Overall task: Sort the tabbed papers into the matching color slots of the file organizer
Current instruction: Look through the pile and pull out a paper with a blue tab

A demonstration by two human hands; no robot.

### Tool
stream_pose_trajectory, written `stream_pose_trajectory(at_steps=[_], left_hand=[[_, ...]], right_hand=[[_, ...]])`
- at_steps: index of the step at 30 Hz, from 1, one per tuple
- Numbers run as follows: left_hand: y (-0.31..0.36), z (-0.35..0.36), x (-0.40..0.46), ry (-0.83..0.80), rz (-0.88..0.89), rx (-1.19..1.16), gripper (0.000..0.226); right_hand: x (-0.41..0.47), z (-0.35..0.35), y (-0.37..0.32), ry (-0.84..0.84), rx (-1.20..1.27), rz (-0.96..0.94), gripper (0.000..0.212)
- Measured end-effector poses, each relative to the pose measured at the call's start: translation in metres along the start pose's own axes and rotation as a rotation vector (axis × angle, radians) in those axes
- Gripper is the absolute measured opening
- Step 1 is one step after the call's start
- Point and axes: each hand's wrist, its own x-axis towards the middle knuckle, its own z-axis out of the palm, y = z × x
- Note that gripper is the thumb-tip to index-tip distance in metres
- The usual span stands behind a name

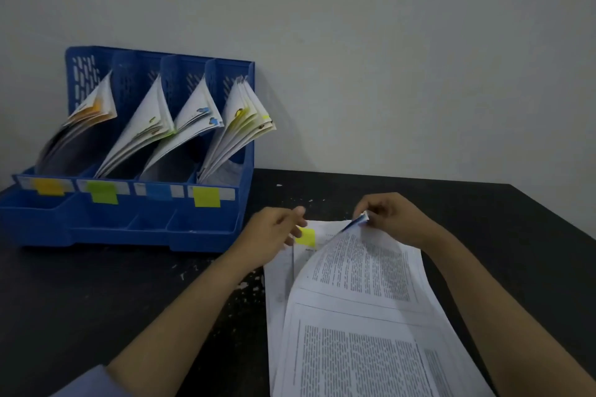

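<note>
All four slots of the file organizer [154, 222] already held papers. On the table [96, 284], the right hand [392, 219] pinched the top sheet [361, 293] by its blue-tabbed corner, while the left hand [274, 235] touched the yellow-tabbed sheet [305, 237] beneath; the stack remained unsorted.

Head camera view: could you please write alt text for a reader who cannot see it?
Two bare hands work on a stack of printed papers on a black table: the right hand lifts the top sheet by its blue-tabbed corner, and the left hand rests beside a yellow tab underneath. A blue file organizer at left holds papers in four slots labelled orange, green, blue and yellow.
</note>
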Motion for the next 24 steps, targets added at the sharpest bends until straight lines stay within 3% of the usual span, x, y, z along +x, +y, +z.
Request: stream_pose_trajectory(at_steps=[3,7,11,17,24], left_hand=[[-0.02,-0.015,-0.002,0.114,0.003,0.34,0.022],[-0.027,-0.009,-0.006,0.07,0.028,0.536,0.043],[-0.032,-0.002,-0.004,0.108,0.012,0.532,0.05],[-0.033,0.007,0.003,0.238,0.011,0.45,0.039],[-0.033,0.018,0.008,0.151,-0.01,0.559,0.042]], right_hand=[[0.008,0.011,0.003,-0.009,-0.057,0.078,0.024],[0.014,0.05,0.011,0.127,-0.037,0.169,0.015],[0.008,0.081,0.02,0.168,-0.1,0.239,0.038],[-0.001,0.076,0.034,0.136,-0.129,0.265,0.054],[-0.018,0.057,0.047,0.275,-0.151,0.197,0.033]])
